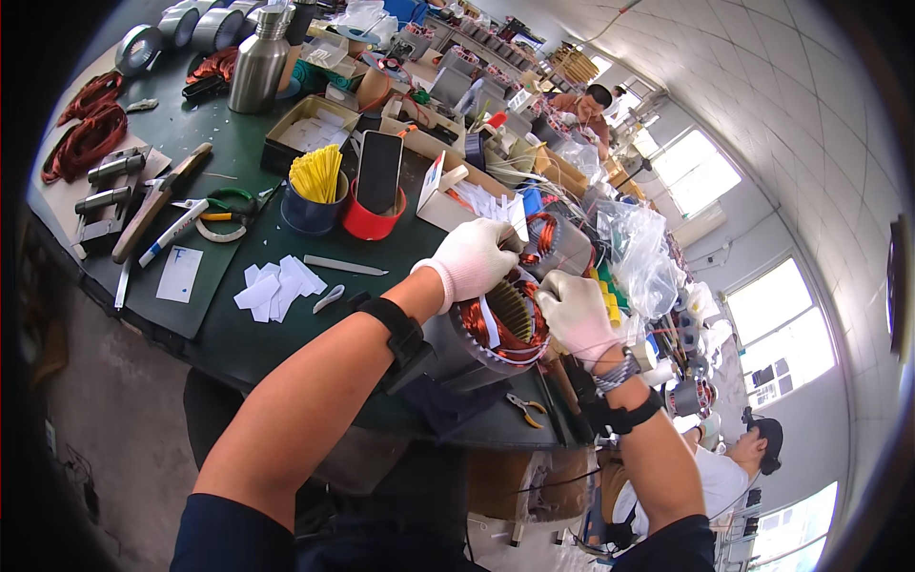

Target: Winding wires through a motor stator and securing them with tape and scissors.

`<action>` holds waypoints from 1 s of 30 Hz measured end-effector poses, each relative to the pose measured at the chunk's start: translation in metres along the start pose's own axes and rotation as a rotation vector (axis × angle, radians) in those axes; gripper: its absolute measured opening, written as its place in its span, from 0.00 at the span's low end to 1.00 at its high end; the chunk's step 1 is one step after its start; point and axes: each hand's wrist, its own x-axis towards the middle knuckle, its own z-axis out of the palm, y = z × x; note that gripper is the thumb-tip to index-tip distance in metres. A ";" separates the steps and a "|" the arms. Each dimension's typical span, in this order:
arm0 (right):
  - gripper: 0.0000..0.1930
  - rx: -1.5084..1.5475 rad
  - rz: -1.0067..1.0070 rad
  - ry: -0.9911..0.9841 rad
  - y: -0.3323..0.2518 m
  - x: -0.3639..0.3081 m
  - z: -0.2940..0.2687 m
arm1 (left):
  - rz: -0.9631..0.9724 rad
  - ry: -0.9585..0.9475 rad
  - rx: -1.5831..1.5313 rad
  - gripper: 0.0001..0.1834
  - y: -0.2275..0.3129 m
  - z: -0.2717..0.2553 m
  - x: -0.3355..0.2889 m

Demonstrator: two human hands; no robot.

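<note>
Around you is a bright workroom, its windows (696, 186) along the right and a person in a white shirt (720, 481) near the lower right edge. Your dark green worktop (243, 345) is crowded, and close in front of you on it stands an open-topped grey metal cylinder housing (456, 355), tilted in your view, with a ring of red-brown copper windings (470, 320) inside its mouth. One narrow white strip (490, 324) sticks out over the windings.

Your left hand (474, 259), in a white knit glove, is at the far side of that mouth with its fingers curled together; you cannot tell from here whether they grip a wire. Your right hand (578, 315), gloved alike, is at the right rim, half closed with its fingers bent inward toward the windings; what its fingertips hold, if anything, is hidden.

Just beyond your hands sits a second grey housing (570, 253). To your left are loose white paper slips (276, 289), a dark blue round tub (310, 215) of thin yellow strips (316, 174), and a red round holder (375, 222) with a black phone (379, 172) upright in it. Small yellow-handled pliers (526, 411) lie near the worktop's front edge.
</note>
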 end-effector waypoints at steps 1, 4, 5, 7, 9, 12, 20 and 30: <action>0.11 0.083 0.043 0.015 -0.002 -0.001 -0.002 | 0.028 0.042 0.084 0.16 0.006 0.000 0.004; 0.12 0.223 0.073 -0.017 0.006 -0.002 0.002 | 0.106 0.092 0.138 0.16 -0.010 0.001 0.002; 0.12 0.234 0.043 -0.024 0.010 -0.001 0.005 | 0.098 0.114 0.192 0.16 -0.014 0.000 0.002; 0.14 0.200 0.033 -0.047 0.012 -0.006 0.001 | 0.031 0.140 0.230 0.15 -0.008 -0.005 0.001; 0.13 0.222 0.013 0.095 0.018 -0.021 0.006 | 0.037 0.112 0.237 0.14 0.006 -0.021 0.000; 0.11 0.483 0.193 0.248 0.038 -0.048 0.024 | 0.026 0.151 -0.216 0.14 0.026 -0.057 0.001; 0.23 0.716 0.221 0.230 0.035 -0.086 0.040 | -0.003 0.379 -0.422 0.23 0.104 -0.148 -0.076; 0.31 0.861 0.227 0.298 0.016 -0.052 0.072 | 0.257 0.066 0.514 0.16 0.084 -0.009 -0.105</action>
